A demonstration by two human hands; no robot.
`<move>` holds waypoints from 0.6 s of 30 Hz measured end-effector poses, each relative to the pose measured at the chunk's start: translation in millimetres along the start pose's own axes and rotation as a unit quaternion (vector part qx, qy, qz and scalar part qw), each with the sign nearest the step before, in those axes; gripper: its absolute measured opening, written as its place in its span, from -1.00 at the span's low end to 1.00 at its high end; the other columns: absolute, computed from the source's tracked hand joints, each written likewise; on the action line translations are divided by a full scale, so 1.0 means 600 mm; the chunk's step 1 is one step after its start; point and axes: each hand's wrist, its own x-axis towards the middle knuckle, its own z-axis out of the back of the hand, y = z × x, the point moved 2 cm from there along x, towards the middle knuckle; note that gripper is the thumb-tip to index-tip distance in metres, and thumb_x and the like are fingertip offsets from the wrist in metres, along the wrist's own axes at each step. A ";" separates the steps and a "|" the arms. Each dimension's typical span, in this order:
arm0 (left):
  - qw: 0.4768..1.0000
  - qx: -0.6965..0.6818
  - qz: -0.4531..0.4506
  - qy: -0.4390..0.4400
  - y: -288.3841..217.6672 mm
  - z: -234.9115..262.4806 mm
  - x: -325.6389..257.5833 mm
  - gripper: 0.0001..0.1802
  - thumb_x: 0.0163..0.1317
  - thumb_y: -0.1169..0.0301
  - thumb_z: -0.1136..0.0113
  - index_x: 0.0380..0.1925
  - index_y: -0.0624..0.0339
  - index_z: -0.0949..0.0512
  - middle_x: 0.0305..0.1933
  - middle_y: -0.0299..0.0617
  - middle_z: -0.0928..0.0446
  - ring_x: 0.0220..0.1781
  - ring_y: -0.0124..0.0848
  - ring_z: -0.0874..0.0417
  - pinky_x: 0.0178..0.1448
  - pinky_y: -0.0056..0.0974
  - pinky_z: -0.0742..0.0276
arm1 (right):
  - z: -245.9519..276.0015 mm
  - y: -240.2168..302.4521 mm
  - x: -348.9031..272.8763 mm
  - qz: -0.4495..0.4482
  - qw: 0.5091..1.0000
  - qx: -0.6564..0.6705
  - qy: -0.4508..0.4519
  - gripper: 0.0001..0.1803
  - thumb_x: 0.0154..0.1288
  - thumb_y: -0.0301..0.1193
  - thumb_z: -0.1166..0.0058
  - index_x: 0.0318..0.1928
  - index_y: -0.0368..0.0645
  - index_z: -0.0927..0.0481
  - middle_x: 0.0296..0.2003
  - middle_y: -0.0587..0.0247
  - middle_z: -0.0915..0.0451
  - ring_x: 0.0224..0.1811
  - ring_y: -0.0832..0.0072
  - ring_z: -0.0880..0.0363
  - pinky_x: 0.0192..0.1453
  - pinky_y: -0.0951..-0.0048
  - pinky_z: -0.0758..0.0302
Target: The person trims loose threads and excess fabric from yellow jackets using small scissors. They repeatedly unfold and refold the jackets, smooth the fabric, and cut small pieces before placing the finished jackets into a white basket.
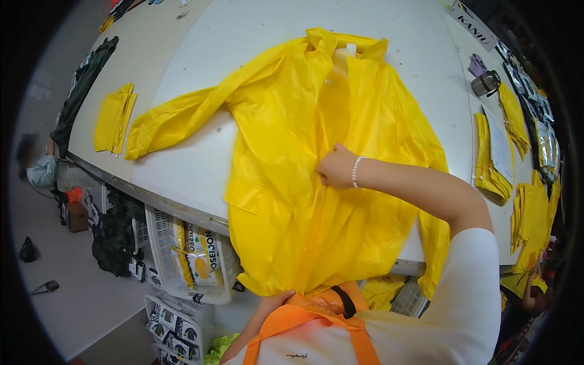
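A yellow raincoat [274, 152] is spread front up across the white table, collar at the far end. One sleeve stretches out to the left, and the hem hangs over the near edge against me. My right hand [337, 166] is closed in a pinch on the coat's front opening, about mid-length. Down at the hem, my left hand [278, 300] grips the lower edge of the coat close to my orange apron [298, 325]; its fingertips are partly hidden by the fabric. Above my right hand the front gapes, showing the inside of the coat.
Folded yellow garments [114, 118] lie on the left of the table, with others [491, 164] on the right beside a metal cup [485, 83]. White baskets [222, 292] of packaged goods stand below the near edge. A person [44, 170] is at the far left.
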 end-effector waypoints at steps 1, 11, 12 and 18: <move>0.999 -0.038 -0.012 0.005 0.041 0.006 0.017 -0.39 0.01 0.46 -0.30 0.09 0.32 -0.31 0.07 -0.13 -0.44 0.07 -0.31 -0.46 0.15 -0.29 -0.37 | 0.023 0.025 -0.018 0.023 0.998 0.045 0.047 -0.84 0.08 -0.28 -0.12 -0.45 -0.09 -0.59 -0.48 0.24 -0.57 -0.31 0.31 -0.51 0.05 0.22 -0.21; 0.992 -0.108 -0.062 0.030 0.123 0.018 0.048 -0.39 -0.01 0.51 -0.30 0.08 0.33 -0.30 0.02 -0.10 -0.46 0.02 -0.31 -0.47 0.10 -0.27 -0.40 | -0.010 0.027 -0.048 0.033 0.988 0.146 0.029 -0.86 0.09 -0.31 -0.04 -0.47 -0.08 -0.56 -0.51 0.24 -0.57 -0.37 0.29 -0.51 -0.12 0.31 -0.30; 0.991 -0.096 -0.096 0.018 0.130 0.018 0.055 -0.38 -0.01 0.50 -0.31 0.09 0.33 -0.29 0.02 -0.10 -0.46 0.00 -0.31 -0.49 0.09 -0.28 -0.42 | -0.008 0.034 -0.054 0.043 0.986 0.162 0.024 -0.86 0.09 -0.32 -0.03 -0.47 -0.10 -0.55 -0.51 0.22 -0.57 -0.38 0.27 -0.51 -0.14 0.30 -0.32; 0.881 0.451 0.046 0.137 -0.069 0.104 -0.023 -0.58 0.04 0.07 -0.27 -0.45 0.28 -0.61 -0.53 -0.18 -0.57 -0.51 -0.46 -0.53 -0.36 -0.25 -0.48 | -0.010 0.057 -0.082 0.095 0.966 0.240 0.016 -0.80 0.12 -0.32 -0.02 -0.47 -0.21 -0.51 -0.52 0.10 -0.54 -0.44 0.17 -0.50 -0.31 0.26 -0.40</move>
